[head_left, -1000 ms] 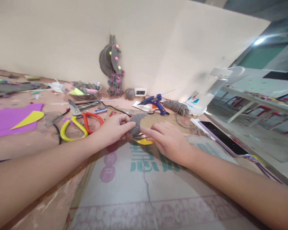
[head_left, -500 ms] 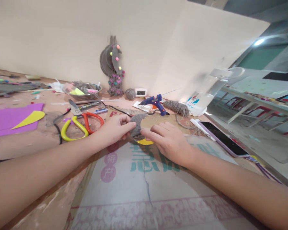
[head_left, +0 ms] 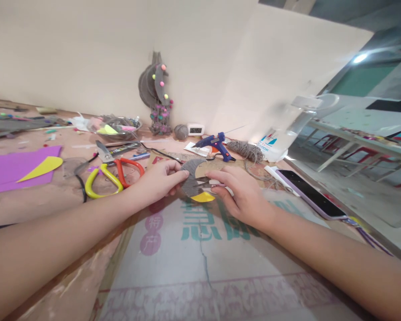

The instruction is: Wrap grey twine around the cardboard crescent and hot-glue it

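My left hand [head_left: 160, 180] pinches the left edge of a crescent-shaped piece wrapped in grey twine [head_left: 191, 176], its lower tip still bare yellow [head_left: 203, 197]. My right hand [head_left: 242, 194] is closed on a strand of grey twine [head_left: 209, 182] that runs from the crescent to its fingertips, pulled out to the right. Both hands work over a sheet of printed cardboard [head_left: 200, 249] on the table. A loose bundle of the same twine [head_left: 245, 150] lies behind my right hand.
A blue glue gun [head_left: 215, 143] lies behind the hands. Yellow-handled [head_left: 98, 180] and red-handled scissors [head_left: 128, 168] sit to the left, with purple foam sheets [head_left: 10, 165] beyond. A phone [head_left: 309, 192] lies at the right edge. A twine ornament with pompoms [head_left: 158, 96] leans on the wall.
My right hand has lifted off the crescent and drawn back to the right, pulling a strand of twine taut. The left hand has kept its hold.
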`<state>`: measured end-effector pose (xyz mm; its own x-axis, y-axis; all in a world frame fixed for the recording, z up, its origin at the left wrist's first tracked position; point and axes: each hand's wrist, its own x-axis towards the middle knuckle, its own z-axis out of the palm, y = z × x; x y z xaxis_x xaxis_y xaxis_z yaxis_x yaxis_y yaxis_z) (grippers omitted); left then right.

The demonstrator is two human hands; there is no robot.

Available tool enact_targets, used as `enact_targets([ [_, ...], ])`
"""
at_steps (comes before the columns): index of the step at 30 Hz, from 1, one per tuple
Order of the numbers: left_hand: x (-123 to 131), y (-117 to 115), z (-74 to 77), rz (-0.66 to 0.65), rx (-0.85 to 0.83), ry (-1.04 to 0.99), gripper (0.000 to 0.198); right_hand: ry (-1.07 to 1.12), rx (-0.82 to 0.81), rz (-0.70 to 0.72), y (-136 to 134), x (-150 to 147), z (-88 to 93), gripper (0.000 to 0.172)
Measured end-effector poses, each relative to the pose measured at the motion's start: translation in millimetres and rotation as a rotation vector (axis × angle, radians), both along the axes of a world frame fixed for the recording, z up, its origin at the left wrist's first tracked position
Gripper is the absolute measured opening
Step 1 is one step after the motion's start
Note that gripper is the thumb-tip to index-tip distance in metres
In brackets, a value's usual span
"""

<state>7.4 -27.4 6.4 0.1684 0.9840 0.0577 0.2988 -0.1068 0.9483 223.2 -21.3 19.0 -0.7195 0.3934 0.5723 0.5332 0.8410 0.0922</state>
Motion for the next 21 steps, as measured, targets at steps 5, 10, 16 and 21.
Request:
enact_targets([
  [5,0.1,0.1,0.4,0.016,0.015,0.033,0.021,-0.167,0.021,-0.022,-1.3,-2.8,0.3,0.027],
  [10,0.4,0.3,0.8,0.013,0.016,0.024,0.019,-0.245,0.095,-0.042,-3.2,-7.1,0.9,0.029],
  [16,1.8,-0.9,2.1,0.020,0.008,0.021,0.019,-0.293,0.128,-0.061,-3.4,-7.7,-0.6,0.026],
  [21,1.8,-0.7,1.8,0.017,0.007,0.018,0.019,-0.312,0.158,-0.054,-4.7,-7.9,0.1,0.028],
])
